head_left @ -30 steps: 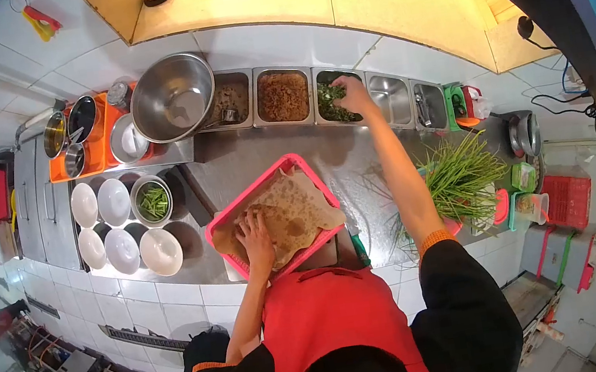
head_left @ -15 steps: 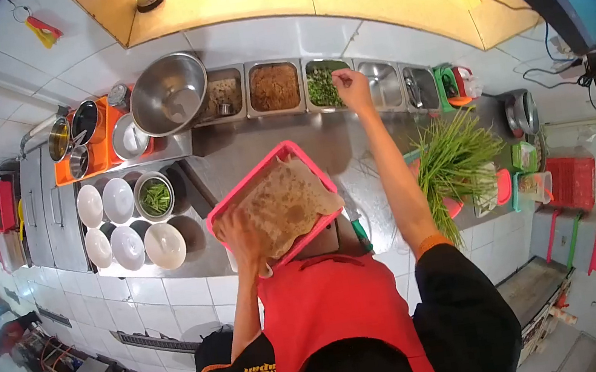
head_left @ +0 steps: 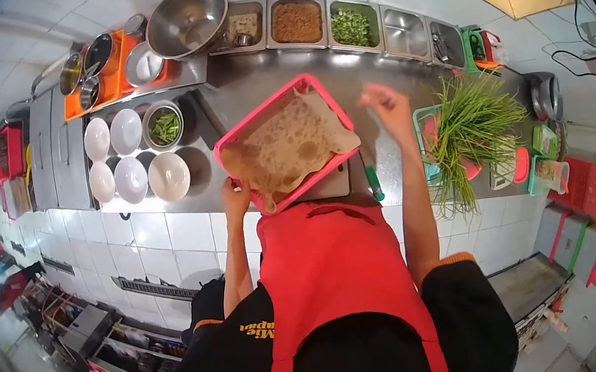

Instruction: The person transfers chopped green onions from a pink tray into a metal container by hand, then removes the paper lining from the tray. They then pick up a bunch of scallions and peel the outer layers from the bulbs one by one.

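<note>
A pink basket [head_left: 343, 112] lined with stained brown paper [head_left: 290, 143] sits tilted on the steel counter in front of me. At its lower left corner, my left hand [head_left: 236, 195] has its fingers closed on the rim. My right hand [head_left: 387, 103] hovers over the counter to the right of the basket, fingers apart and somewhat blurred, with nothing visible in it. Beyond it stands a metal tray of chopped greens [head_left: 350, 28]. A bundle of long green stalks [head_left: 473, 127] lies right of my right forearm. The green-handled knife [head_left: 374, 183] rests beside the basket.
Several white bowls [head_left: 169, 177] and a bowl of cut greens [head_left: 166, 128] stand at the left. A large steel bowl [head_left: 188, 22] and a tray of brown food [head_left: 296, 22] line the back. Orange bins [head_left: 116, 71] hold pots at the back left.
My right hand has come back from the chopped greens tray toward the basket's right side, and its fingers have spread. My left hand has moved from inside the basket's left side to its lower left rim.
</note>
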Demonstrator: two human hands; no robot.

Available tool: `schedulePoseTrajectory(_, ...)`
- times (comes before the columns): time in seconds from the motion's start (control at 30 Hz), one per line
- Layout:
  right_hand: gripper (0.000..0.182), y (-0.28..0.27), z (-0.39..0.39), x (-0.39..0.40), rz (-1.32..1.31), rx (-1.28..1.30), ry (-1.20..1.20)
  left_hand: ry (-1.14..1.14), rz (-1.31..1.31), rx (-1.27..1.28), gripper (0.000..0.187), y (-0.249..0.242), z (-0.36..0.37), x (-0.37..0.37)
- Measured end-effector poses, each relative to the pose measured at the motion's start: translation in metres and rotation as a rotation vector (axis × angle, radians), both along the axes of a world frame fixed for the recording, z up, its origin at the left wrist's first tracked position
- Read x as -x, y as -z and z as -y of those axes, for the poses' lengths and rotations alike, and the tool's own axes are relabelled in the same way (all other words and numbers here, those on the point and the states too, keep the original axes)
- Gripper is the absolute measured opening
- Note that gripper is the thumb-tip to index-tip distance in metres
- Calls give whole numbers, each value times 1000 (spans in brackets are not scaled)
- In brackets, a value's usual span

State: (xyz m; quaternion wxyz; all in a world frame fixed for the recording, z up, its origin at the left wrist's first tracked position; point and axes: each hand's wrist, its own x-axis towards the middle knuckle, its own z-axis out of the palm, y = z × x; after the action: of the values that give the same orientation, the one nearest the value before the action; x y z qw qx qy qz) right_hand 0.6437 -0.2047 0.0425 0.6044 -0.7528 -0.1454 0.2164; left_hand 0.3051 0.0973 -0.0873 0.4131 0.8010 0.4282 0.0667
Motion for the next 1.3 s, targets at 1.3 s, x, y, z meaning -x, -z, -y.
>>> schedulePoseTrajectory(1.3,9,40,216,273,70,446,302,1147,-86,22,27,-88,101,-383)
